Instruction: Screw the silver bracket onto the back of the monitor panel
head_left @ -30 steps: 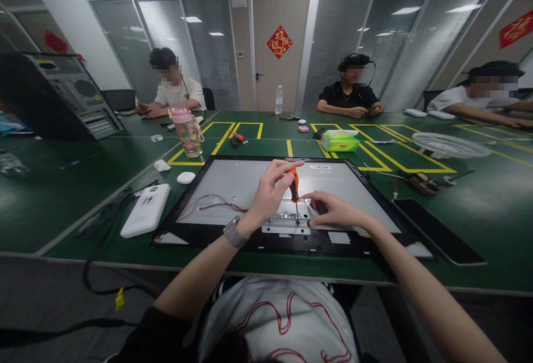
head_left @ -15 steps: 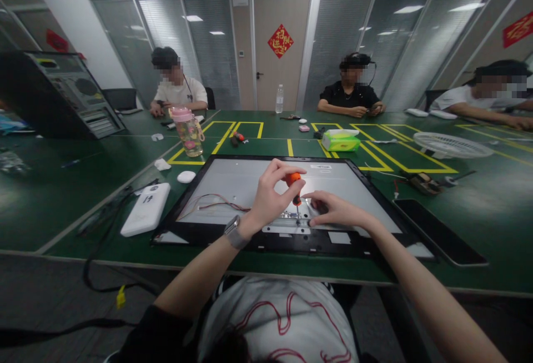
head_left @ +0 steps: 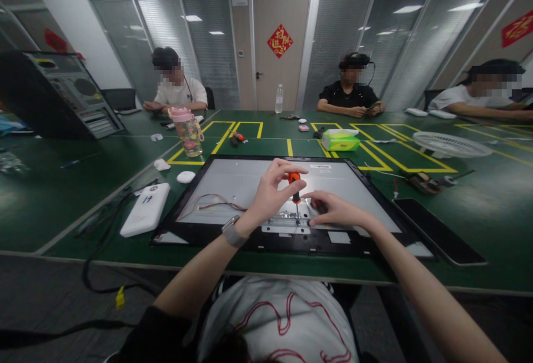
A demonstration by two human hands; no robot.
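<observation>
A flat monitor panel [head_left: 233, 182] with a black frame lies face down on the green table in front of me. My left hand [head_left: 270, 193] is closed round an orange-handled screwdriver [head_left: 295, 185], held upright with its tip on a metal bracket [head_left: 287, 221] near the panel's front edge. My right hand [head_left: 333, 210] rests on the panel just right of the tip, fingers curled and pressing down beside the bracket. Thin red and white wires [head_left: 216, 202] run across the panel to the left of my hands.
A white box [head_left: 145, 210] and black cable lie left of the panel, a dark phone [head_left: 437, 230] to its right. Farther back stand a pink-lidded bottle [head_left: 187, 130], a green tissue pack [head_left: 339, 141], a white fan grille [head_left: 449, 144] and a computer case [head_left: 62, 94]. Three people sit across the table.
My left hand's fingers have shifted on the screwdriver handle, turning it in place; the tip stays on the bracket. My right hand has not moved.
</observation>
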